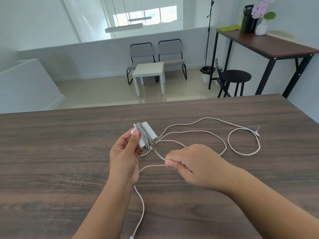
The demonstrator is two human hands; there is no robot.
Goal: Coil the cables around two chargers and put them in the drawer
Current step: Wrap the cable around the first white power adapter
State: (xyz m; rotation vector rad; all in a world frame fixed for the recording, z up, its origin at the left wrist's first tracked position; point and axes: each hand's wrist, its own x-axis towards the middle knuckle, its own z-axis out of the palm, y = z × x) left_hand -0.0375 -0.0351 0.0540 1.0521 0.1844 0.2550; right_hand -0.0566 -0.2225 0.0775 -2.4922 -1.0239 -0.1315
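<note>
My left hand (125, 157) holds a white charger block (146, 135) just above the dark wooden table (51, 152). Several turns of pale cable are wound around the block. My right hand (193, 163) pinches the loose cable (160, 156) a little to the right of and below the charger. More cable (241, 152) lies in loops on the table to the right, ending in a plug (257, 132). Another stretch of cable (141, 209) runs down toward the near edge, where a connector (132, 237) shows. I see no second charger and no drawer.
The table's far edge (155, 102) runs across the middle of the view. Beyond it stand two grey chairs (155, 56), a small white side table (149, 75), a black stool (236, 76) and a tall dark desk (269, 45) at the right.
</note>
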